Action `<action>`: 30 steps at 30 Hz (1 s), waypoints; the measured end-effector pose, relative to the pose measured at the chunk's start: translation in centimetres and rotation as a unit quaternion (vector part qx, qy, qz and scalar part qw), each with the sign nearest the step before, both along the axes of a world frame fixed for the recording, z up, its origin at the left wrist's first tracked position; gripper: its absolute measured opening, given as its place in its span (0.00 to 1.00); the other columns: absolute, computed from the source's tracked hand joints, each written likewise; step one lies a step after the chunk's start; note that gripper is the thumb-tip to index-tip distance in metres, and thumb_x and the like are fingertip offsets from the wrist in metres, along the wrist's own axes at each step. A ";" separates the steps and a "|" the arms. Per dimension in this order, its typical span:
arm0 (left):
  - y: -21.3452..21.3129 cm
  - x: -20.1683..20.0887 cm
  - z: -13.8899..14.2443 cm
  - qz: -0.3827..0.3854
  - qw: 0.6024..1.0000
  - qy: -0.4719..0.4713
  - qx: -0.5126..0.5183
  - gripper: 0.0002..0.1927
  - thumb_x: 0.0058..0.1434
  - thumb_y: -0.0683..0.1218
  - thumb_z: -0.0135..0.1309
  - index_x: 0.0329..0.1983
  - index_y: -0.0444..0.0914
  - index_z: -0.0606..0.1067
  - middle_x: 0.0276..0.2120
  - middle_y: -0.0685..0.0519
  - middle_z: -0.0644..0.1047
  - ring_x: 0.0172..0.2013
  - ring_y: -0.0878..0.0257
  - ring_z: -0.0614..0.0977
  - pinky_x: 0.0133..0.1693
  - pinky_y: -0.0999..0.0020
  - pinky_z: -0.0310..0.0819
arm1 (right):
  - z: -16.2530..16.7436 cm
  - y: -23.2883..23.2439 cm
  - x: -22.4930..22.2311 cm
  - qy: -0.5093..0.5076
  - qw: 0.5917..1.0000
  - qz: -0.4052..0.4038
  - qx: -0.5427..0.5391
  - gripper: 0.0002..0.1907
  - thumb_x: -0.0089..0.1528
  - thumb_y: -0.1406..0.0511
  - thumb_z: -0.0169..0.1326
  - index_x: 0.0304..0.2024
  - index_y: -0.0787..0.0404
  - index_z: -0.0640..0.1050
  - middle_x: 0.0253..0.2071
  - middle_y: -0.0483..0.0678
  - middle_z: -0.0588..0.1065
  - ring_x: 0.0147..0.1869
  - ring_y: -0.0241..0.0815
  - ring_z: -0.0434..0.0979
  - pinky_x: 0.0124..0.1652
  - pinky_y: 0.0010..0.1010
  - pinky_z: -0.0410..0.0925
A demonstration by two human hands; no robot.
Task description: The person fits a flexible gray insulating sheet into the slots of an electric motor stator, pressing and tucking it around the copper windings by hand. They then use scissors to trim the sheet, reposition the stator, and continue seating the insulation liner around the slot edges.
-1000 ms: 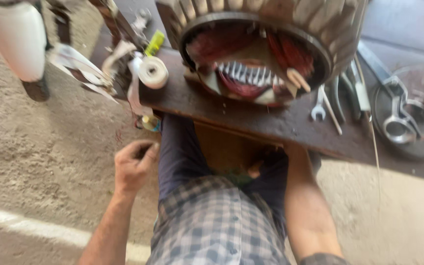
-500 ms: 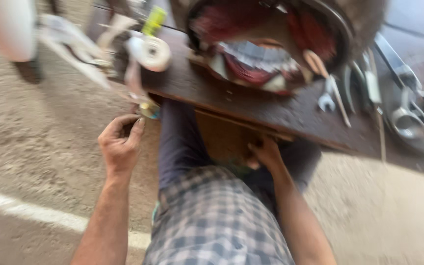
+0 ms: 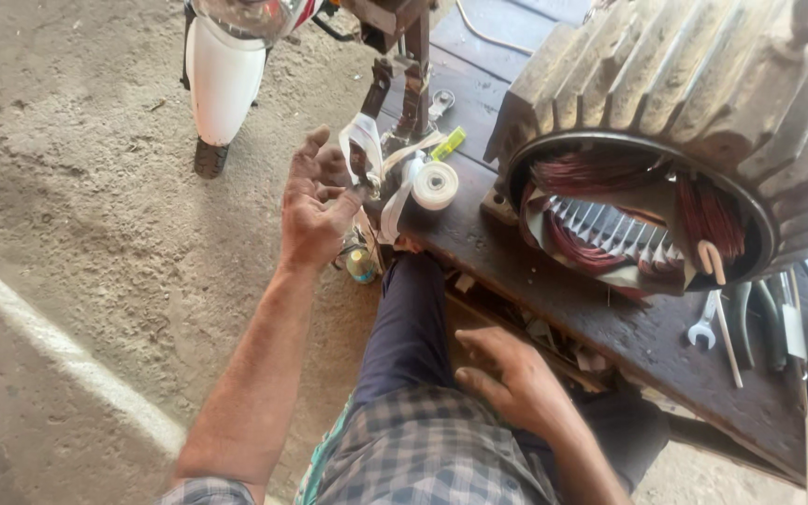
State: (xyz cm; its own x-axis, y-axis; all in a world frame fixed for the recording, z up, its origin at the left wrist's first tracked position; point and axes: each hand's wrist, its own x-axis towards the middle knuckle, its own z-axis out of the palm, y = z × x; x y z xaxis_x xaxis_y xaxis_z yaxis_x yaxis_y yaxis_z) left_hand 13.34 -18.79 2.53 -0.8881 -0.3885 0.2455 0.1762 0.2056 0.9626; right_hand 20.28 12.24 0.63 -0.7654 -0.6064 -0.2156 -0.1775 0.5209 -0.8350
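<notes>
White tape strips [image 3: 364, 150] are reached by the open left hand [image 3: 315, 210] — nothing is gripped. Copper windings [image 3: 600, 248] sit exposed in the motor housing [image 3: 703, 103]; the right hand [image 3: 512, 379] is rested empty on the lap.

No signs, screens or printed labels show. The only container is a small bottle [image 3: 361, 265] with a yellow-green body, standing on the ground under the bench edge, just below the raised left hand [image 3: 315, 210]. Whether it carries a label cannot be told; it is too small and partly hidden.
</notes>
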 end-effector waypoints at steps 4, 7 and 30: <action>-2.3 -0.3 2.4 -0.078 0.995 -0.054 0.009 0.14 0.63 0.38 0.62 0.53 0.38 0.78 0.38 0.51 0.79 0.38 0.66 0.81 0.40 0.73 0.83 | 1.4 -0.4 0.4 0.001 1.000 0.030 -0.006 0.25 0.59 0.58 0.61 0.57 0.58 0.76 0.48 0.49 0.80 0.46 0.42 0.84 0.45 0.34 0.77; -4.6 0.2 4.5 -0.075 0.995 -0.065 -0.001 0.04 0.64 0.39 0.61 0.42 0.36 0.80 0.37 0.52 0.83 0.37 0.67 0.85 0.39 0.73 0.85 | 1.9 -0.8 0.6 -0.039 0.999 0.038 -0.006 0.25 0.58 0.58 0.61 0.57 0.57 0.77 0.46 0.47 0.81 0.46 0.40 0.84 0.44 0.33 0.78; -1.7 2.3 7.6 -0.106 0.961 0.037 -0.254 0.07 0.66 0.41 0.63 0.47 0.40 0.82 0.38 0.52 0.83 0.38 0.63 0.84 0.43 0.68 0.76 | 0.3 1.5 1.9 -0.056 0.986 0.030 -0.156 0.24 0.64 0.55 0.60 0.58 0.62 0.79 0.49 0.51 0.81 0.53 0.43 0.82 0.53 0.35 0.75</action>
